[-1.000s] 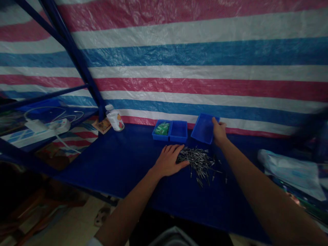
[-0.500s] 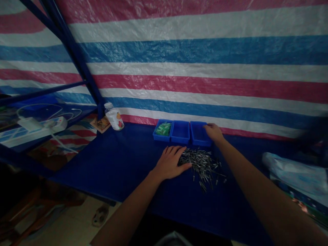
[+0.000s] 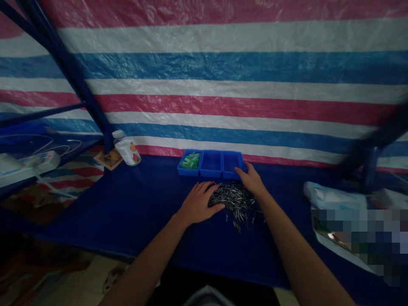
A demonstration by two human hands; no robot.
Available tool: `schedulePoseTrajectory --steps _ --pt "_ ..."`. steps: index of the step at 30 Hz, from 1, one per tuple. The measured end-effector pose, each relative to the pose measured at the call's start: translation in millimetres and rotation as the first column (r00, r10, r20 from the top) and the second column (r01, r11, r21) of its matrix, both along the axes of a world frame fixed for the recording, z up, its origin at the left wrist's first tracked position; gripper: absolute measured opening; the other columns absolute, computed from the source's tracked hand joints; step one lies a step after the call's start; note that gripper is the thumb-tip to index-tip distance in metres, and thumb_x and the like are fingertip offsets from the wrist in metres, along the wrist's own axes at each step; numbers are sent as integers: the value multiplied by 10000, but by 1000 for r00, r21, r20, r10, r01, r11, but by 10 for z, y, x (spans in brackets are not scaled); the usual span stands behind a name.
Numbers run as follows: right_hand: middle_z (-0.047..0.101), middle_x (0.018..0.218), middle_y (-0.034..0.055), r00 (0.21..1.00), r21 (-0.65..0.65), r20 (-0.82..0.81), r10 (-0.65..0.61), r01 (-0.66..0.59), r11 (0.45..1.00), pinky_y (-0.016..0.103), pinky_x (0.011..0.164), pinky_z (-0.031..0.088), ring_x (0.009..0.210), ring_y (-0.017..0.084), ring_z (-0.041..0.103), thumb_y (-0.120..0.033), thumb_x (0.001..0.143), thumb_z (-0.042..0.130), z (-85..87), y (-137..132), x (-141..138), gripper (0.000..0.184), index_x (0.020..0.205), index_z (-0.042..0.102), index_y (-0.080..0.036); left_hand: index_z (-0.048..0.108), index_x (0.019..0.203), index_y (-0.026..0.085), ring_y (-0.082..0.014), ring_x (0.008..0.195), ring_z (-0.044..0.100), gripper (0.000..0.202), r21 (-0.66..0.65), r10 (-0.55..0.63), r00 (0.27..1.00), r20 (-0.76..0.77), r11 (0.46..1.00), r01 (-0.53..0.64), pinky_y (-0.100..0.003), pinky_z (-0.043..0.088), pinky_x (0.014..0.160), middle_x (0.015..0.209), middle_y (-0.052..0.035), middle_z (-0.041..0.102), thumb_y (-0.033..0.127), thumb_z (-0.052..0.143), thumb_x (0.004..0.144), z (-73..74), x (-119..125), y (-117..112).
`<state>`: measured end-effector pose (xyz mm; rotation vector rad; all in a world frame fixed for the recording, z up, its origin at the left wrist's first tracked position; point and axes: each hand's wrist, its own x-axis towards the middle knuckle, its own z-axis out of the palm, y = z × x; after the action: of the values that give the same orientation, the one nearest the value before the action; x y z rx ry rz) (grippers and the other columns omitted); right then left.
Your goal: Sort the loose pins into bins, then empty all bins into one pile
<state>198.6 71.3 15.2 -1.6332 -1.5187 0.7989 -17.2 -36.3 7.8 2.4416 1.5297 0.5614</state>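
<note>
A pile of thin metal pins, looking like blind rivets [image 3: 234, 199], lies loose on the blue table [image 3: 143, 204]. My left hand [image 3: 200, 203] is open, palm down, its fingers and thumb spread against the pile's left side. Behind the pile, three small blue trays stand side by side. Green pieces [image 3: 190, 161] lie in the left tray [image 3: 188, 172]; nothing shows in the middle tray [image 3: 211, 173] or the right tray [image 3: 231, 159]. My right hand [image 3: 254, 182] is at the right tray's front right corner, thumb and fingers apart around it, partly covering the pile's right edge.
A white bottle [image 3: 127, 149] stands at the back left beside a small brown square item [image 3: 109, 159]. Blue metal posts [image 3: 91, 108] and a striped sheet [image 3: 223, 68] close off the back. On the right lies a plastic packet [image 3: 334, 196]. A power strip [image 3: 35, 163] lies far left.
The right tray has moved left against the middle one, closing the gap. My right hand has shifted from its right side to the front corner. The view has turned slightly right.
</note>
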Motion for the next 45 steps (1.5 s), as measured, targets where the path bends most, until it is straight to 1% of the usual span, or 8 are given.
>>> schedulePoseTrajectory --steps 4,7,11,14,18,22,36,45 --pt "603 1344 195 999 19 44 -25 24 1000 403 1073 417 1234 272 582 -480 893 492 61 -93 53 694 1457 412 -84 455 1446 229 -307 1379 442 670 2 3 1000 -13 1000 -3 -553 271 1191 1478 -125 490 625 516 910 -18 -3 14" --pt "588 1359 193 976 39 215 -38 30 999 437 1099 391 1278 292 546 -432 932 382 87 -291 189 607 1433 458 -97 452 1448 232 -307 1391 429 675 1 9 1000 -20 1000 -9 -557 264 1192 1496 -124 474 631 514 907 -28 -4 18" --pt "489 1483 156 873 76 477 99 -153 985 593 1164 255 1404 339 407 -500 954 342 -5 -669 333 586 1414 497 -172 420 1472 266 -315 1438 364 689 -1 -4 1000 -26 1000 4 -577 236 1197 1554 -104 416 644 508 902 -26 -5 24" --pt "437 1524 168 811 45 548 207 -276 960 638 1171 207 1466 346 302 -600 958 304 -115 -867 341 679 1452 452 -157 389 1491 283 -315 1461 328 703 -21 -18 1000 -20 1000 18 -582 220 1202 1592 -86 365 646 508 901 -11 -1 53" --pt "404 1537 192 777 50 571 266 -356 933 642 1181 193 1461 338 315 -643 955 291 -202 -938 239 744 1480 412 -130 387 1496 285 -316 1469 318 715 -46 -48 999 -20 998 47 -570 214 1206 1606 -77 346 654 511 897 12 14 113" --pt "367 1554 211 790 95 552 266 -376 922 591 1200 216 1459 325 324 -631 962 291 -217 -917 95 761 1486 398 -90 398 1493 273 -309 1468 321 708 -59 -59 998 -17 997 58 -561 210 1208 1599 -79 360 654 498 904 25 20 144" --pt "502 1448 241 737 158 603 306 -487 859 506 1159 340 1381 332 436 -598 971 300 -189 -801 -133 732 1373 544 -37 393 1504 305 -333 1469 312 715 -57 -111 989 -97 993 106 -625 203 1189 1579 -56 401 686 464 903 66 25 140" --pt "572 1379 183 791 222 505 345 -505 834 499 1135 373 1322 304 492 -529 994 302 -160 -857 -409 607 1335 597 -122 392 1506 253 -273 1466 338 657 -72 -98 995 -30 993 95 -514 226 1220 1558 -79 432 600 453 951 60 -148 26"
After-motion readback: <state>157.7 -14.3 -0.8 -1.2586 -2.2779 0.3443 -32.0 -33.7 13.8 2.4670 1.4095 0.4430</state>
